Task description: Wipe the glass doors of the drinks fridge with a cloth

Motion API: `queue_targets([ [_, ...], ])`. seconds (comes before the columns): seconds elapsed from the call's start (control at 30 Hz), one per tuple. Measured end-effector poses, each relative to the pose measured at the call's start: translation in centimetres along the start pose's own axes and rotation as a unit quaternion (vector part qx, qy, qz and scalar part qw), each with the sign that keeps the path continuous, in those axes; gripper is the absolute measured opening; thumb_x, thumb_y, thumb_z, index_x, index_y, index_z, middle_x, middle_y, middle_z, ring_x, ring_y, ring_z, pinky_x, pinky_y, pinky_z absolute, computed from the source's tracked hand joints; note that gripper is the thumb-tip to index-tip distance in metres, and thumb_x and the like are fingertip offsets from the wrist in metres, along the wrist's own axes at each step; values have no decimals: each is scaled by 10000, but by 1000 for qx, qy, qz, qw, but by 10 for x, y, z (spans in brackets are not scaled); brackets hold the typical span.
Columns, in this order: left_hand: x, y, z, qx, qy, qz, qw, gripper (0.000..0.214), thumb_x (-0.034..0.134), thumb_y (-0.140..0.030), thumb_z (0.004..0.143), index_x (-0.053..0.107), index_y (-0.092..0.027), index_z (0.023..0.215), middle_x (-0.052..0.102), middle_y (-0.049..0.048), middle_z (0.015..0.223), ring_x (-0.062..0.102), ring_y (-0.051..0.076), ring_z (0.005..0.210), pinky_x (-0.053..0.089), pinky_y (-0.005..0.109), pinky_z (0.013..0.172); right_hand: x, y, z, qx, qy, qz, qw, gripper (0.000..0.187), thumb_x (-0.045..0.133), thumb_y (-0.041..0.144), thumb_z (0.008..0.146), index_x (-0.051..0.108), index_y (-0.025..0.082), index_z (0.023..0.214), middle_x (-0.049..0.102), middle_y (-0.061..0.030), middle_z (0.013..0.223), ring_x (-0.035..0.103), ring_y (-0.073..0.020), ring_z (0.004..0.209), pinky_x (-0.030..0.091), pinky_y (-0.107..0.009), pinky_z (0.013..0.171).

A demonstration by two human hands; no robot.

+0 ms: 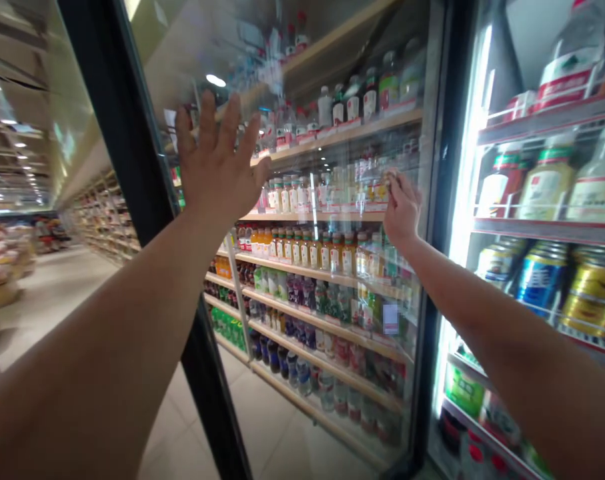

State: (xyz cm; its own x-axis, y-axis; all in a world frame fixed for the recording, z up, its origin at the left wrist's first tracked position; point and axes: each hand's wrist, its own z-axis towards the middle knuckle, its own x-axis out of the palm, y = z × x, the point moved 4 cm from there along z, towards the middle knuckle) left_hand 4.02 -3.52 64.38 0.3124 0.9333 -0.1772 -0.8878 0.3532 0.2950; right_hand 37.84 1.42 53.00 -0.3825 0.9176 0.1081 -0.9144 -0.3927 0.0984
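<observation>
A glass door [332,373] in a black frame stands swung out from a lit drinks cooler. On its upper left part, my left hand [217,160] is spread, palm toward the pane, fingers apart and holding nothing. Farther right, my right hand [403,208] is closed near the glass, close to the door's hinge side. Between its fingertips shows a small crumpled, cloth-like wad [391,179], mostly hidden by the fingers. Reflections lie over the pane.
Cooler shelves [547,230] at the right hold bottles and cans [542,277]. Through the glass, wooden shelves [302,307] carry rows of bottled drinks. At the left, a tiled aisle [57,287] runs back past long shelving [99,223] and heaped goods [2,260].
</observation>
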Motion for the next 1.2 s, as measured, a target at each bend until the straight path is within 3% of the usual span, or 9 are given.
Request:
queue_targets([
  [0.2, -7, -6, -1, 4, -14, -12, 1000, 688, 250, -642, 929, 299, -340, 1545, -24, -253, 1632, -47, 240, 1543, -198, 489, 1233, -4, 23, -21, -69, 55, 36, 995, 445, 362, 210, 1006, 606, 276, 1373, 578, -39, 1444, 554, -215, 1257, 436, -451, 1104],
  [0.4, -17, -9, 0, -21, 4, -56, 998, 680, 310, -697, 900, 375, -387, 1502, 47, -261, 1609, 3, 266, 1553, -151, 507, 1258, -3, 23, -15, -22, 26, 45, 998, 476, 353, 178, 997, 565, 258, 1415, 570, -66, 1450, 543, -236, 1298, 437, -497, 1093],
  [0.6, -22, -13, -1, -27, 11, -82, 996, 679, 293, -712, 879, 376, -434, 1493, 43, -279, 1594, -15, 253, 1555, -201, 443, 1248, -4, 48, -50, -141, 87, 63, 984, 511, 440, 137, 956, 555, 310, 1422, 548, 0, 1474, 543, -225, 1220, 471, -450, 1083],
  [0.77, -17, -9, 0, -47, 22, -44, 998, 730, 284, -713, 869, 382, -364, 1503, 68, -220, 1622, -35, 233, 1553, -216, 400, 1242, -8, 37, -28, -82, 55, 51, 994, 451, 403, 178, 990, 586, 254, 1395, 576, -48, 1446, 567, -230, 1229, 465, -474, 1074],
  [0.83, -16, -9, 0, -41, 20, -29, 999, 723, 271, -699, 885, 377, -344, 1506, 62, -205, 1630, -45, 218, 1552, -212, 412, 1246, -10, 37, -32, -70, 45, 44, 996, 448, 395, 196, 996, 582, 250, 1400, 572, -58, 1449, 571, -243, 1232, 463, -493, 1071],
  [1.0, -18, -12, -1, -35, 10, -34, 999, 669, 298, -647, 914, 378, -354, 1510, 122, -165, 1637, -2, 230, 1554, -152, 487, 1267, -16, 43, -80, -180, 139, 73, 971, 524, 445, 177, 963, 517, 359, 1449, 554, 8, 1464, 572, -243, 1219, 487, -472, 1072],
  [1.07, -21, -14, -3, -29, 3, -39, 999, 657, 309, -627, 928, 392, -339, 1513, 162, -130, 1640, 28, 250, 1554, -107, 529, 1272, -17, 38, -84, -198, 154, 80, 965, 524, 450, 170, 960, 529, 371, 1438, 575, 12, 1442, 584, -239, 1200, 492, -463, 1067],
  [1.13, -25, -18, -4, -19, -8, -46, 999, 637, 328, -611, 940, 411, -338, 1509, 215, -98, 1637, 53, 262, 1553, -71, 554, 1272, -16, 30, -74, -160, 120, 72, 977, 493, 447, 189, 970, 547, 338, 1430, 581, -14, 1438, 590, -246, 1190, 485, -481, 1063],
  [1.2, -29, -20, -5, -14, -13, -52, 998, 614, 352, -603, 945, 415, -361, 1506, 255, -88, 1628, 66, 265, 1552, -52, 568, 1270, -14, 26, -64, -84, 47, 61, 993, 475, 432, 214, 983, 544, 298, 1437, 577, -49, 1443, 582, -263, 1210, 470, -516, 1061],
])
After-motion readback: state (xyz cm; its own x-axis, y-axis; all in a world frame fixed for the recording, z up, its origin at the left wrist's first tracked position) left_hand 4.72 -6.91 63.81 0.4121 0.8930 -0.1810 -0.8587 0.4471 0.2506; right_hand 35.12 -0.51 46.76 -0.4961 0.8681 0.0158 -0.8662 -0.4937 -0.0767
